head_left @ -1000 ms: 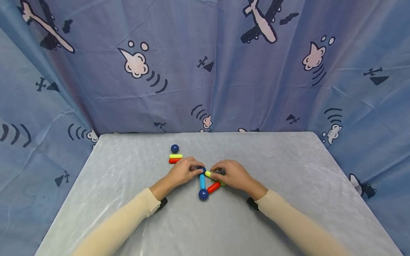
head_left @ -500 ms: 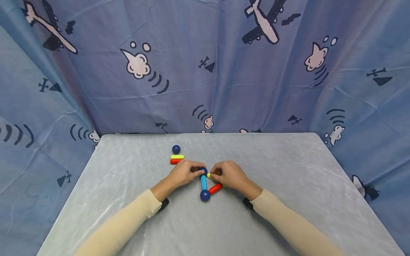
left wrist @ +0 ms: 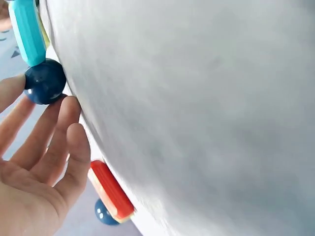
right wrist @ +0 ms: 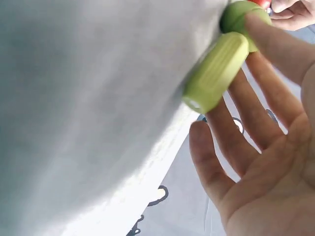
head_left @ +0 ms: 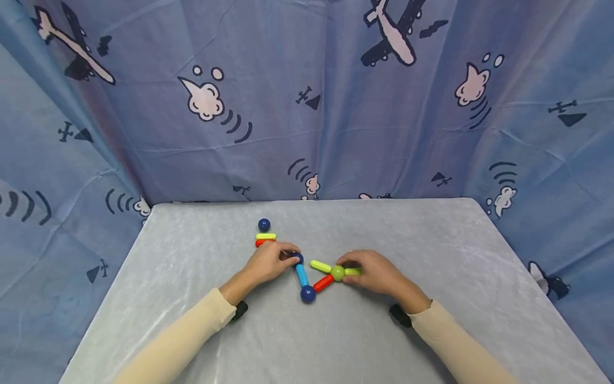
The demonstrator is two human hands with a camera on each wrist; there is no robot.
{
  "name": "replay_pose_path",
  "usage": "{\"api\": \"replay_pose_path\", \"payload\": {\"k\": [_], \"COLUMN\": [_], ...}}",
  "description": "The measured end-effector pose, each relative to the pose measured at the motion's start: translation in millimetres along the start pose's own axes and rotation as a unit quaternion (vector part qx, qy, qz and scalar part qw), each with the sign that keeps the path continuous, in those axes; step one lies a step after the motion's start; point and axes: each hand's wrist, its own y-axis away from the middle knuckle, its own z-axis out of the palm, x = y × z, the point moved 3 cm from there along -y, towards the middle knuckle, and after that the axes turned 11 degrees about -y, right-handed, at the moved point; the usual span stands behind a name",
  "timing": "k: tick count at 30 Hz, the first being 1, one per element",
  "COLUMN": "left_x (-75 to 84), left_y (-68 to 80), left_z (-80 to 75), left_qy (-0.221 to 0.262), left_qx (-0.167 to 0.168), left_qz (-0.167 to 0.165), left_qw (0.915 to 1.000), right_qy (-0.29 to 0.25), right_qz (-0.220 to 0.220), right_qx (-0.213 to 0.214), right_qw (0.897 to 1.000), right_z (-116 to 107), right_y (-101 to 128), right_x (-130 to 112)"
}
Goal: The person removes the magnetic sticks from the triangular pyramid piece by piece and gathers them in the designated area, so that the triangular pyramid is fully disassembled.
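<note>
Head view: the left hand (head_left: 266,264), grip just ball-wide, pinches a blue ball (head_left: 300,256) left of the green ball (head_left: 338,273) that the right hand (head_left: 376,272) likewise pinches, seemingly steadying both.

I log layout: table (head_left: 431,234) before curtain (head_left: 268,48). Beyond left hand (head_left: 267,262): two rods (head_left: 266,236) side by side, spare ball (head_left: 264,224) behind them. Left hand at end ball (left wrist: 45,81); right hand (head_left: 374,271) at hub ball (head_left: 338,273), left rod (head_left: 320,266) and right rod (head_left: 353,272) flanking it. Corner ball (head_left: 308,294) between hands, near side.
</note>
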Motion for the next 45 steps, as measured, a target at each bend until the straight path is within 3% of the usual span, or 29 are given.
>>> {"api": "replay_pose_path", "payload": {"k": [9,19,32,38,45], "left_x": [-10.1,-19.0,-12.2,-12.2,-11.9], "left_y": [17.2,33.0,63.7,68.9,69.4], "left_z": [-9.5,-10.9,-13.1,-10.9,-9.3], "left_qy": [0.01,0.023,-0.02,-0.008,-0.005], "left_qx": [-0.022,-0.016,0.013,0.03,0.041], "left_qz": [-0.007,0.006,-0.059,-0.079,-0.084], "left_qw": [0.9997,0.9996,0.998,0.9964,0.9956], "right_qy": [0.009,0.007,0.024,0.039,0.044], "right_qz": [-0.023,0.014,0.059,0.03,-0.043], "right_qx": [0.011,0.046,0.081,0.103,0.105], "right_qw": [1.0,0.999,0.995,0.993,0.993], "right_z": [6.2,3.1,1.1,2.6,18.2], "right_y": [-0.2,4.3,16.3,14.8,-5.9], "right_x": [-0.9,2.8,6.0,-1.0,-35.4]}}
